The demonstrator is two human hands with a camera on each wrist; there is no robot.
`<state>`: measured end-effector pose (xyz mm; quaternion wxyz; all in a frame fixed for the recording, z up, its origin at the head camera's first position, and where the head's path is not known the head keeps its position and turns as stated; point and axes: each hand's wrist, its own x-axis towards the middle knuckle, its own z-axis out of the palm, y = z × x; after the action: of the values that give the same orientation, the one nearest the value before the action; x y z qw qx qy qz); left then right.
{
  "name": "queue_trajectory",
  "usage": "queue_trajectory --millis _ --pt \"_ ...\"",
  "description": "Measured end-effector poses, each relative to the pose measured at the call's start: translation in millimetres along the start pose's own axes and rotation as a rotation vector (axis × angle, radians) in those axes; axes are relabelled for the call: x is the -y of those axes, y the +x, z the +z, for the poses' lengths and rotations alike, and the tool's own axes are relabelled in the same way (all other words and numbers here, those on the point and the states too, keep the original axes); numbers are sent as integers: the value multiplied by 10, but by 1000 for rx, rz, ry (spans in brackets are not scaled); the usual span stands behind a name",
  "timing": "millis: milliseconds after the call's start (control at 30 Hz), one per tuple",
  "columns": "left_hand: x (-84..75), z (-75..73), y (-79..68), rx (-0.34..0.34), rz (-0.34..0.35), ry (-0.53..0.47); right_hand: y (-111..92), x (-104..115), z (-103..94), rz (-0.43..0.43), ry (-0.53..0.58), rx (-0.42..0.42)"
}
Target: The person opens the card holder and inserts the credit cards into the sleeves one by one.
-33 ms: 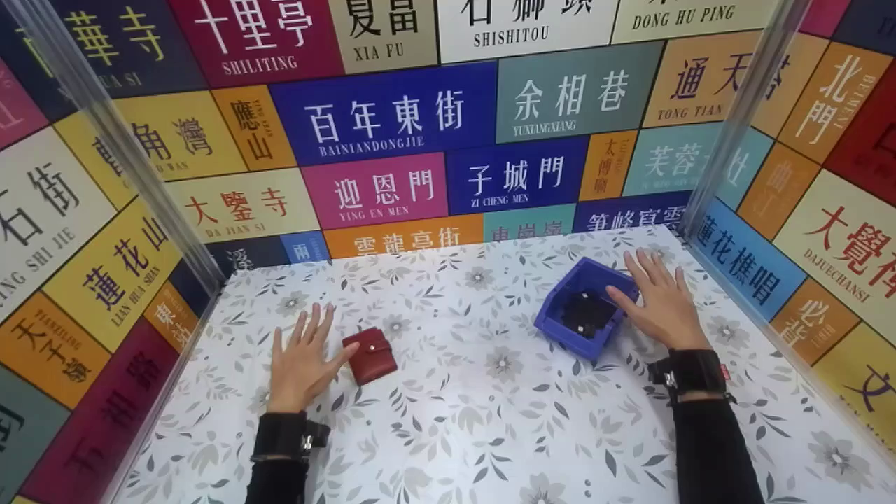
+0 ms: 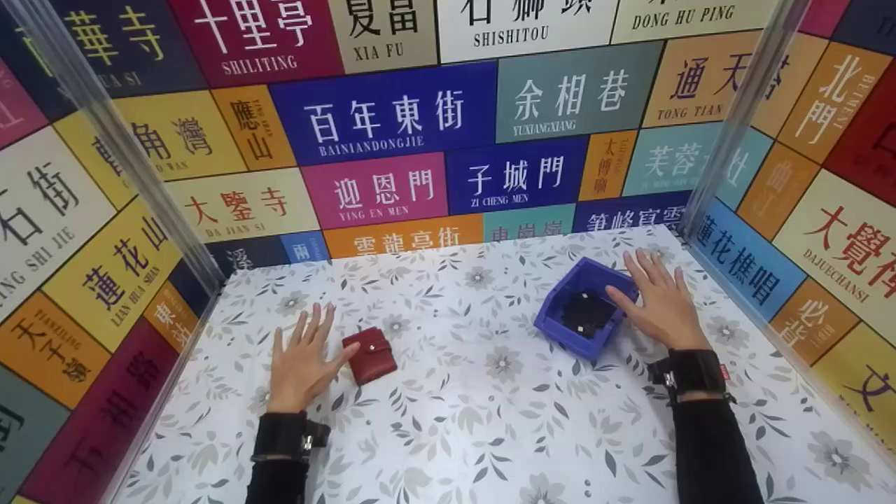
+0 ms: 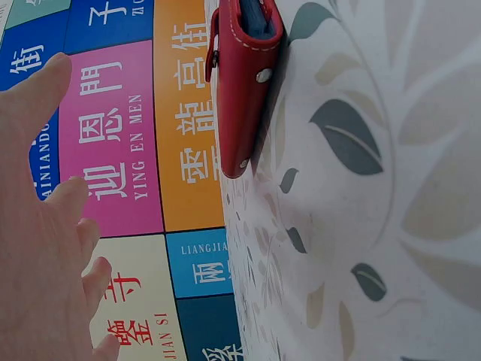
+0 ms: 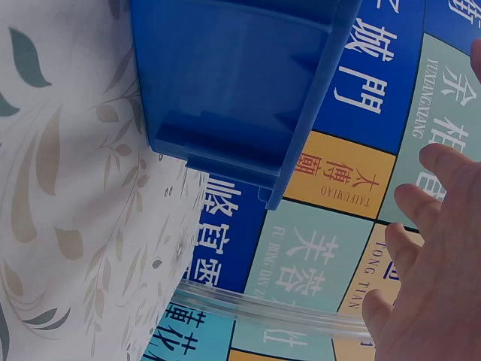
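A small red wallet [image 2: 371, 355] with a snap strap lies on the table, its edge stitched in the left wrist view. My left hand [image 2: 301, 364] hovers just left of it, fingers spread; the thumb tip overlaps the wallet's edge in the head view, but the left wrist view shows hand and wallet [image 3: 248, 98] apart. Toward the back right stands a blue plastic bin [image 2: 560, 332] holding several small black pieces [image 2: 584, 313], whose kind I cannot make out. My right hand [image 2: 661, 304] is at its right side, fingers extended, apart from the bin [image 4: 225, 83] in the right wrist view.
The white table [image 2: 448, 434] has a grey leaf and flower print. Walls with coloured Chinese sign panels [image 2: 385, 112] enclose its back and both sides. Clear corner strips [image 2: 735, 119] run up where the walls meet. Black cuffs [image 2: 280, 435] sit on both wrists.
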<state>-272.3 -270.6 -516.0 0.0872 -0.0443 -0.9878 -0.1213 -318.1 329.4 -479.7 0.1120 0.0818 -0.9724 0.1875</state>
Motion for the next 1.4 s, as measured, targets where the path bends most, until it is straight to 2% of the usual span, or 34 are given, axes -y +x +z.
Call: queue_trajectory --millis 133,233,367,500,600,667,767,867,1067,1167,1233,1300,1400 --pt "13 20 -9 24 -4 -16 9 2 19 -3 5 8" --pt "18 49 -10 75 -15 -47 30 4 44 2 11 25" --pt "-1 126 7 173 -51 -168 85 64 97 45 51 65" --pt "-28 245 25 249 -79 -304 154 296 233 93 162 118" --pt "-76 304 31 252 -67 -335 192 576 387 75 213 145" --pt "-143 321 44 245 -57 -335 208 776 490 32 205 144" --pt "-321 349 79 244 -35 -318 221 1067 646 -45 160 131" --pt "-578 411 128 248 4 -293 227 1349 797 -113 112 148" --pt "-1282 603 217 243 118 -183 186 1794 1069 -231 90 244" --pt "-1614 682 261 252 205 -161 136 1867 1171 -267 45 267" --pt "-1762 713 283 252 249 -156 107 1864 1221 -276 8 251" --pt "-1837 732 291 250 260 -137 91 1843 1257 -271 -10 217" --pt "-1851 736 286 240 249 -118 84 1809 1299 -270 -32 172"
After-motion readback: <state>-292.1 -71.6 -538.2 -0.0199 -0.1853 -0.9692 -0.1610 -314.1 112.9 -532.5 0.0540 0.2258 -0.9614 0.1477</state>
